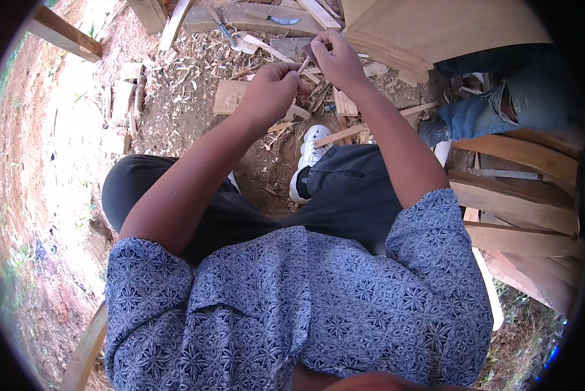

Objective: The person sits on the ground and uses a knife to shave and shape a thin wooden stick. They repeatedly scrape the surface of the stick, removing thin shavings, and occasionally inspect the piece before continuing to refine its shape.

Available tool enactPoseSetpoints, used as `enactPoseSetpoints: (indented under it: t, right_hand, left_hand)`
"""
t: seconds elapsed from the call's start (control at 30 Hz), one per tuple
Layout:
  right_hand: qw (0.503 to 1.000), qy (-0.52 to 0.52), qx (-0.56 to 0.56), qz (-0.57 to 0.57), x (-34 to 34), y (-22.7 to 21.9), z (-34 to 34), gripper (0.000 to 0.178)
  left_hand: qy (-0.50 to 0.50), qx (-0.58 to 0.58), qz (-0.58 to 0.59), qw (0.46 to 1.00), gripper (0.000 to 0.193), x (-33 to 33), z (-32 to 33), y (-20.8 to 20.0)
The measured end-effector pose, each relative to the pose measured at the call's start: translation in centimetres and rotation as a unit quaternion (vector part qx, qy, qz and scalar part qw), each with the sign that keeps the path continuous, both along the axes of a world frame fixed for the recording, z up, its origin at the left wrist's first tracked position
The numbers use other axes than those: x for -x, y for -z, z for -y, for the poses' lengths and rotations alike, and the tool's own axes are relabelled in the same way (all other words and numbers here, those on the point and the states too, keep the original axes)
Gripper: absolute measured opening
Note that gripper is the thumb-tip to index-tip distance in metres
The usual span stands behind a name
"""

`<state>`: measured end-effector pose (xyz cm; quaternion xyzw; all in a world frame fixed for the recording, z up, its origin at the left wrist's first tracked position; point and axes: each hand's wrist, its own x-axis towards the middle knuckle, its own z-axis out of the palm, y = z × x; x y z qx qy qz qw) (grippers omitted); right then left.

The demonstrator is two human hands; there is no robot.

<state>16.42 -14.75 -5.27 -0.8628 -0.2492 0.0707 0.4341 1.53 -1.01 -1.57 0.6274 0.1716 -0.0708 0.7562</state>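
Observation:
My left hand [271,92] is closed round a thin, pale wooden stick [303,66], whose tip points up toward my other hand. Just to the right, my right hand [337,60] pinches a small, flat, dark reddish-brown piece [311,53] against the stick's upper end. What that piece is made of is too small to tell. Both hands are held out in front of me, above ground strewn with wood shavings.
A knife [284,20] lies on a curved plank [240,18] at the far side, near a blue-handled tool [225,32]. A large wooden panel [429,29] stands at the far right. Curved boards [514,202] are stacked on the right, below another person's jeans-clad leg [481,117].

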Motion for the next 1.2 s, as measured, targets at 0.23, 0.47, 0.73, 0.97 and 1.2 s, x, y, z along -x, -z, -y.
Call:
enactPoseSetpoints:
  t: [0.23,0.47,0.73,0.97,1.2]
  right_hand:
    - [0.999,0.006,-0.03,-0.015,0.4,0.6,0.1,0.036]
    - [0.995,0.021,-0.095,0.016,0.7,-0.1,-0.5,0.043]
    - [0.994,0.025,-0.074,0.077,0.3,0.2,-0.3,0.042]
    - [0.992,0.039,-0.051,0.108,3.7,0.0,-1.6,0.04]
    - [0.988,0.075,-0.079,0.11,0.8,-1.0,-0.8,0.04]
  left_hand:
    - [0.01,0.091,-0.013,0.996,0.037,0.1,0.3,0.6]
    - [-0.003,0.165,-0.05,0.985,0.02,-0.4,-0.5,-0.3]
    - [-0.006,0.085,0.03,0.996,0.023,-0.1,0.0,0.6]
    - [-0.062,0.081,0.012,0.995,0.024,0.1,0.1,1.0]
    - [-0.095,0.085,0.045,0.991,0.022,0.4,1.8,0.4]
